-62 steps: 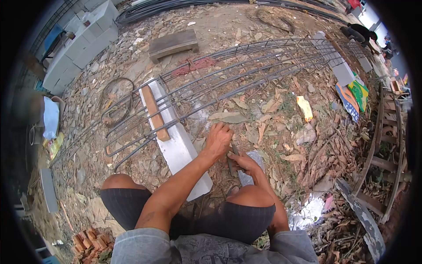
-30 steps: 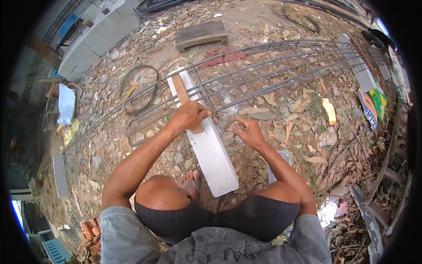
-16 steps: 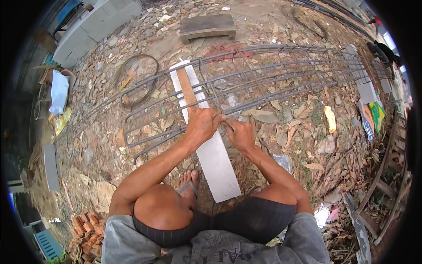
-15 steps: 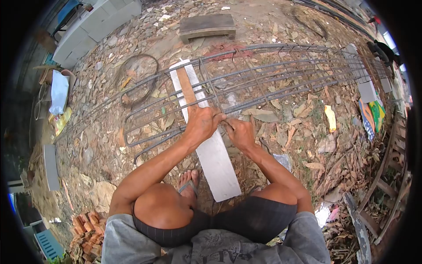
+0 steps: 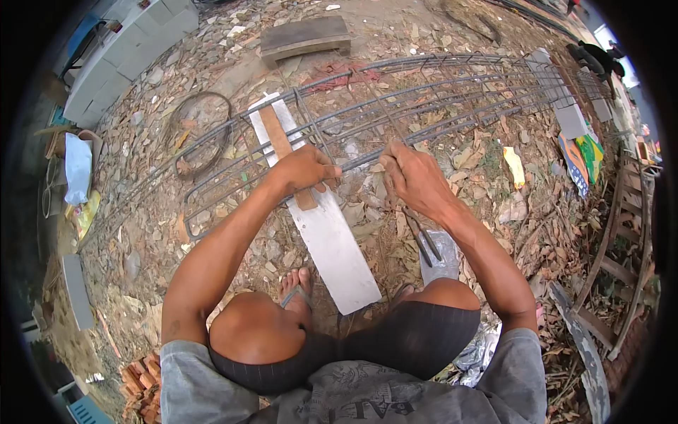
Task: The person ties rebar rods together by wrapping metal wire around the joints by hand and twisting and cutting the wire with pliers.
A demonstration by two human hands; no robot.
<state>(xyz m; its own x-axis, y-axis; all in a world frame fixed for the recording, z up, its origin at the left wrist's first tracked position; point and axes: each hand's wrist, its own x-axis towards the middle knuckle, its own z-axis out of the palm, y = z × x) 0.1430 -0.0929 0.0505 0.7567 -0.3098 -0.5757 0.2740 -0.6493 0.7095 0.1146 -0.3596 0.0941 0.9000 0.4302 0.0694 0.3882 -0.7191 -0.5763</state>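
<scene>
A low bench (image 5: pixel 306 39) (dark-topped) stands near a red net (image 5: pixel 337 76).

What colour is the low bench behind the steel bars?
Dark greyish brown, in the head view.

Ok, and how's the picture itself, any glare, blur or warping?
Head view: strong lens warping, the steel bars and ladder look bowed, corners black. Head view: soft daylight, no hard shadow beside the pale slab; glints on the crumpled foil, washed-out patch upper right. Head view: left edge dark and blurry.
</scene>
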